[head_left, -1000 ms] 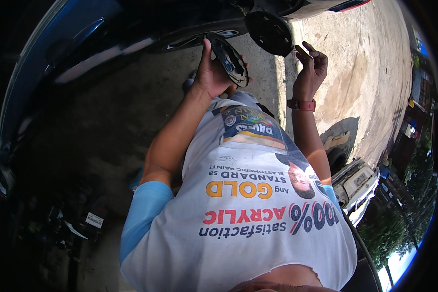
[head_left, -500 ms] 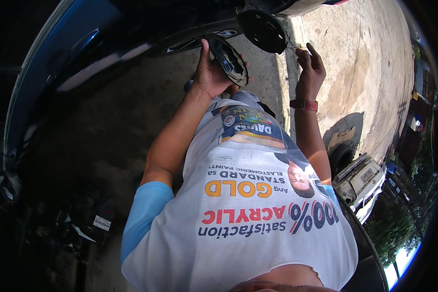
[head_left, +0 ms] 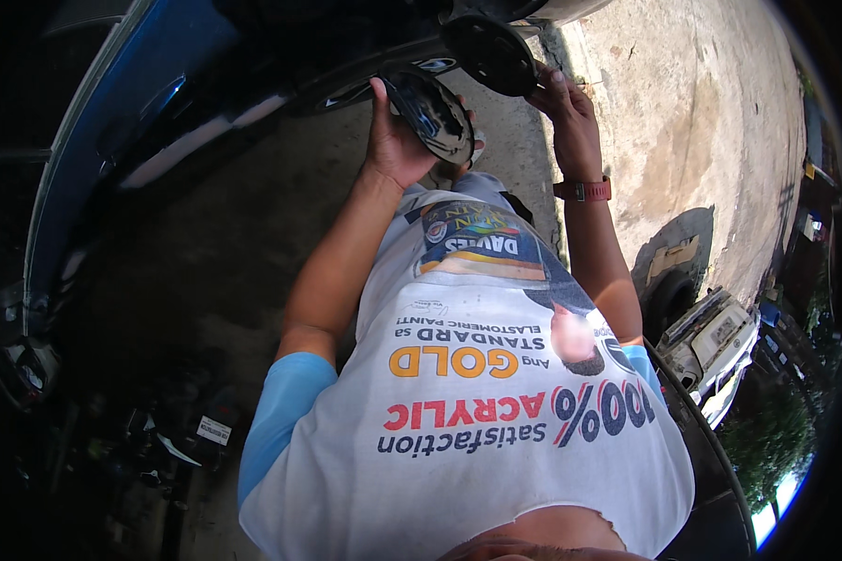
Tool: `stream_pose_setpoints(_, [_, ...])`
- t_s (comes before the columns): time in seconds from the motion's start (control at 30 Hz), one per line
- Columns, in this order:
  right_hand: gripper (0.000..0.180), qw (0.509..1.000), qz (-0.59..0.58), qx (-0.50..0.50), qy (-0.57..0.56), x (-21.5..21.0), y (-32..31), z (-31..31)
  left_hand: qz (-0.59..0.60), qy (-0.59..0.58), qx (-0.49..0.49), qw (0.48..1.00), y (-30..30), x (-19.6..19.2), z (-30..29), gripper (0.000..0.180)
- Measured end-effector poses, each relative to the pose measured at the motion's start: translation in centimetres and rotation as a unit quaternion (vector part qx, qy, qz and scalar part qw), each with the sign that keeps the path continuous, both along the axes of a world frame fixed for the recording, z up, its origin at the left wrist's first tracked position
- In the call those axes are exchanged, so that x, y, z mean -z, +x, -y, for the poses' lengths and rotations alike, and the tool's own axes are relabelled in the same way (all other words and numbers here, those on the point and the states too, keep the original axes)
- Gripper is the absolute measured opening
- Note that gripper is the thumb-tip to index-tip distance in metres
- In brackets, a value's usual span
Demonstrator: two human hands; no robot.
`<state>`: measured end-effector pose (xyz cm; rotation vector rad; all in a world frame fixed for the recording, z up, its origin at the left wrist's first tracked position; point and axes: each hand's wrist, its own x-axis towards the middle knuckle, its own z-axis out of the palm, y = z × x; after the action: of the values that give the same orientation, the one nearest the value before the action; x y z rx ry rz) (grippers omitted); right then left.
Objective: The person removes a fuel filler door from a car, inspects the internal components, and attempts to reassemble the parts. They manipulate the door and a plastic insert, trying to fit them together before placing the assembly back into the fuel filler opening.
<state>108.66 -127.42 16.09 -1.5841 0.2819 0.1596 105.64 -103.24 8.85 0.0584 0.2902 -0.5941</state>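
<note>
- Left hand (head_left: 398, 148) holds the shiny black cover (head_left: 429, 110) near the car (head_left: 112, 140).
- It looks light, stiff, slippery; hold its rim.
- Right hand (head_left: 573, 120) at dark oval part (head_left: 489, 56); can't tell if pinching.

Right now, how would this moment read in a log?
Left hand: holds glossy black oval piece | right hand: at edge of dark oval part | dark blue car: upper left
</note>
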Motion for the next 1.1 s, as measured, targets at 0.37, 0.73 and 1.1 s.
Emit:
stream_pose_setpoints(0.37, [0.045,1.0,-0.005,-0.02,-0.016,-0.6,-0.7,-0.5,0.047,0.025,-0.013,0.999,1.2,-1.3,0.2,0.111])
stream_pose_setpoints(0.73, [0.043,0.999,0.008,-0.043,-0.008,-0.2,-1.0,-0.6,0.035,0.057,-0.002,0.998,1.9,-1.8,1.2,0.102])
stream_pose_setpoints(1.1, [0.049,0.998,-0.01,-0.053,-0.023,-0.7,-1.2,-0.7,0.034,0.144,-0.012,0.989,2.4,-3.1,2.5,0.105])
